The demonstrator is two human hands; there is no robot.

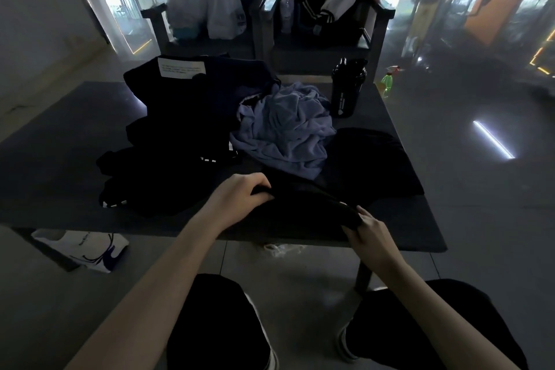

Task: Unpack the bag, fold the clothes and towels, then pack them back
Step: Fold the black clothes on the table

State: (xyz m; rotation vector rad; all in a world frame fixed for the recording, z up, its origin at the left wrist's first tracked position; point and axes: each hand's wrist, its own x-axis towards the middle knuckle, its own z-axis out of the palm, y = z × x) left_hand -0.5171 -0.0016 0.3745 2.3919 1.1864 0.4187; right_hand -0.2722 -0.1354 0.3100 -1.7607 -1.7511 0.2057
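Together, left hand [240,194], right hand [368,230] — one garment [306,209]

A single wide-angle camera worn on the person's head looked forward and steeply down over a dark table [60,144], taking it in from its near edge to the chairs [383,9] beyond. Closest to the lens were the wearer's own knees [216,324] at the bottom edge; just above them, the left hand [240,198] and right hand [368,230] gripped a black garment [300,210]. Straight lines bowed toward the frame's corners.
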